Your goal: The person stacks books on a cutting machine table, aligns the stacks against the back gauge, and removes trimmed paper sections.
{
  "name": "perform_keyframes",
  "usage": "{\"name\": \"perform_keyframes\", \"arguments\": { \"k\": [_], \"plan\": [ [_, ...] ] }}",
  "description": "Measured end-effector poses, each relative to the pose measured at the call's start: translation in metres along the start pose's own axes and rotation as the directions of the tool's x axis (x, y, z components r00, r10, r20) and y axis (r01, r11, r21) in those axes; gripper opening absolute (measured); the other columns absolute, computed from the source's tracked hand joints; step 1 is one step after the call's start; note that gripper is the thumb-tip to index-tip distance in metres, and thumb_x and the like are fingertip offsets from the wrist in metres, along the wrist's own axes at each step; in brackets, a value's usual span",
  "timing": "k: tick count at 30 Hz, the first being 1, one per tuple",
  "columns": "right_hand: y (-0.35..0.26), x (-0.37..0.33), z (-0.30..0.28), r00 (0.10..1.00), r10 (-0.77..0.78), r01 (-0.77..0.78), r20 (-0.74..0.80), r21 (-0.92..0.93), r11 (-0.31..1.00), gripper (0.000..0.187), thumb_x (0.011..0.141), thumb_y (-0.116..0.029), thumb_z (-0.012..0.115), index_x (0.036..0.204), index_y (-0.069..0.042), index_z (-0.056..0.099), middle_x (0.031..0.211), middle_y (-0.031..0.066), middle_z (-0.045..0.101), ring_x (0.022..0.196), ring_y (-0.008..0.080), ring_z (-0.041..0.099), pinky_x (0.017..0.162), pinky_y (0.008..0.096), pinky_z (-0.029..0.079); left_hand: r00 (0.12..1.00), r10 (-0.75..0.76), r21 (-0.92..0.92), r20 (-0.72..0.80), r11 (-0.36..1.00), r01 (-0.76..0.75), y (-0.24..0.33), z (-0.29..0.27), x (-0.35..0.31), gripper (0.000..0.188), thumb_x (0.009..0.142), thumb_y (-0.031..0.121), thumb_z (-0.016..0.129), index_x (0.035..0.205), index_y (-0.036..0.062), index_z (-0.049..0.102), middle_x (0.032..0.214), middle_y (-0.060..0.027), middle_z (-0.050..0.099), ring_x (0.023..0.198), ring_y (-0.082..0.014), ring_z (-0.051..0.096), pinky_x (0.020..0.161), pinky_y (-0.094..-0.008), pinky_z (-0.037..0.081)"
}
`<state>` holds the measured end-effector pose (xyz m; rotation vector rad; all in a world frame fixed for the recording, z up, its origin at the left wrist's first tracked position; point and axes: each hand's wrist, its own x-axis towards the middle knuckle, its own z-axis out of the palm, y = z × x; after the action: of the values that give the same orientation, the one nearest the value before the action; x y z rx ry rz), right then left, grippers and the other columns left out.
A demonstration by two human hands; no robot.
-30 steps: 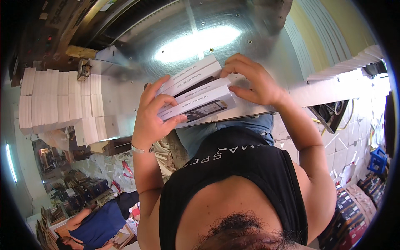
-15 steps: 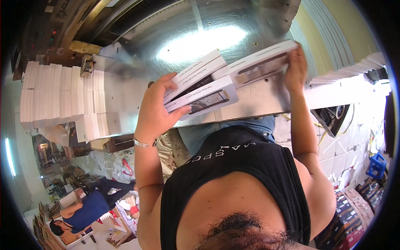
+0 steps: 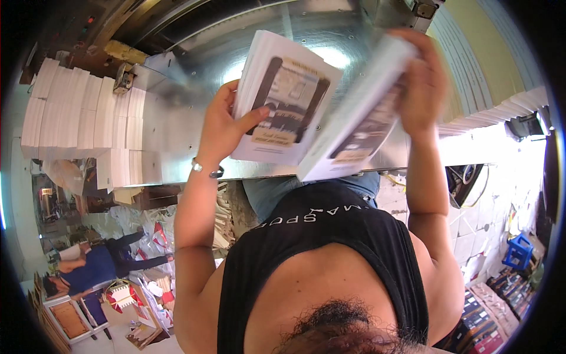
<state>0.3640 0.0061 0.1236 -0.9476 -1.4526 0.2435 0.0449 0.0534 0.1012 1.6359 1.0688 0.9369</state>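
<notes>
My left hand (image 3: pixel 223 127) is wrapped round a few white paperback books (image 3: pixel 283 150), its thumb across the front cover, which bears a dark-framed picture. They stand tilted over the metal table. On the right, my right hand (image 3: pixel 423 88) grips another thick white book or small stack (image 3: pixel 339 127) by its upper end, blurred by motion. Its spine side faces up and left, and a similar dark picture shows on its cover. The lower ends of the two lots come close together; whether they touch, I cannot tell.
Stacks of white books (image 3: pixel 65 112) stand at the table's left end. Tall piles of cut sheets (image 3: pixel 477 65) line the right side. The shiny metal table (image 3: pixel 188 133) has a front edge near my waist. Behind at lower left, a person (image 3: pixel 91 268) sits; a blue stool (image 3: pixel 517 252) is at right.
The books in my left hand have turned from spines up to covers showing. My right hand has swung its book from nearly level to a steep slant, the lower end nearer me.
</notes>
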Motion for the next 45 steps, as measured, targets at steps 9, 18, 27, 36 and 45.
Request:
{"name": "perform_keyframes", "arguments": {
  "k": [9,18,27,36,45],
  "plan": [
    [0.052,0.014,0.129,0.828,0.271,-0.143,0.490,-0.282,0.949,0.026,0.095,-0.024,0.059,0.115,-0.008,0.058,0.099,0.0182,0.070,0.095,0.0378,0.066,0.085,0.0440,0.050,0.935,-0.345,-0.636,0.082,0.704,0.316,-0.059,0.053,-0.029,0.045,0.095,0.028,0.067,0.124,-0.0019,0.049,0.109,-0.0110,0.065,0.092,-0.0150,0.065,0.080,-0.0276,0.054],
    [0.037,-0.006,0.143,0.854,0.164,-0.013,0.494,-0.294,0.956,0.051,0.082,-0.036,0.074,0.125,-0.015,0.059,0.132,0.0143,0.058,0.127,0.0352,0.050,0.108,0.0455,0.037,0.887,-0.425,-0.758,0.178,0.516,0.399,-0.095,0.053,-0.053,0.047,0.097,0.027,0.055,0.132,-0.0043,0.049,0.124,-0.0186,0.062,0.107,-0.0268,0.066,0.091,-0.0400,0.055],
    [0.059,-0.119,0.064,0.682,0.713,-0.622,0.162,0.641,0.450,0.065,0.096,-0.043,0.059,0.150,-0.021,0.031,0.140,0.0188,0.048,0.135,0.0300,0.043,0.109,0.0409,0.036,0.981,-0.156,-0.960,0.117,0.237,0.153,-0.036,0.056,-0.017,0.054,0.097,0.039,0.053,0.139,0.0050,0.049,0.134,-0.0111,0.060,0.118,-0.0280,0.062,0.102,-0.0438,0.049],
    [0.002,-0.113,0.067,0.525,0.823,-0.512,0.216,0.853,0.103,0.050,0.090,-0.013,0.067,0.135,-0.001,0.048,0.118,0.0129,0.065,0.106,0.0257,0.066,0.091,0.0446,0.055,0.967,-0.206,-0.789,-0.152,0.614,0.007,-0.096,0.090,-0.002,0.041,0.097,0.027,0.056,0.128,0.0018,0.056,0.129,-0.0113,0.059,0.121,-0.0226,0.055,0.102,-0.0395,0.044],
    [0.026,-0.109,0.014,0.855,0.353,-0.518,0.380,0.654,0.551,0.098,0.077,-0.021,0.082,0.152,-0.001,0.023,0.136,0.0135,0.052,0.125,0.0216,0.050,0.101,0.0383,0.046,0.992,-0.006,-0.390,0.126,0.919,0.055,-0.050,0.011,-0.027,0.074,0.090,0.018,0.071,0.147,-0.0080,0.031,0.123,-0.0224,0.059,0.104,-0.0300,0.058,0.093,-0.0411,0.047]
  ]
}}
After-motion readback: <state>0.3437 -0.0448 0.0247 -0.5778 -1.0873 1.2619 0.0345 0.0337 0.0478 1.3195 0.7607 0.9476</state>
